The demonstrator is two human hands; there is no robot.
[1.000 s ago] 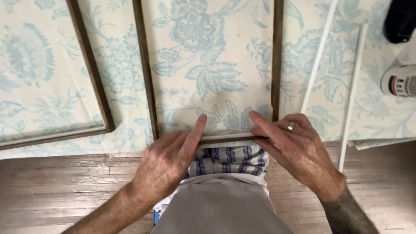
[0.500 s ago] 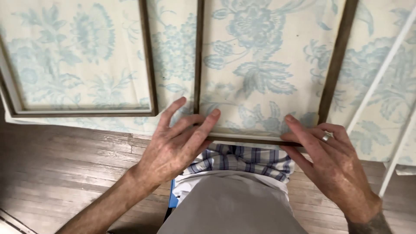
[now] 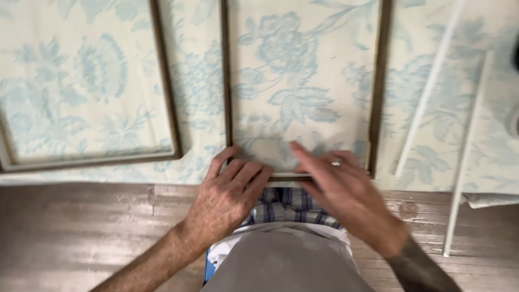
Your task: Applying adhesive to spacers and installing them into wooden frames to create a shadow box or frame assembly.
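A dark wooden frame (image 3: 378, 92) lies on pale fabric printed with blue flowers (image 3: 292, 81), which covers the area inside it. My left hand (image 3: 230, 197) rests flat on the frame's near rail at its left corner, fingers spread over the edge. My right hand (image 3: 340, 194), blurred and wearing a ring, lies with its fingers pointing left over the near rail and the fabric just inside it. Neither hand grips anything.
A second wooden frame (image 3: 167, 108) lies to the left on the same floral fabric. Two white rods (image 3: 427, 97) slant at the right. A wooden plank floor (image 3: 81, 232) runs along the near side, below the fabric's edge.
My right hand has swept left along the near rail toward the middle. My left hand has drawn its fingers closer together at the corner. The view has shifted slightly right.
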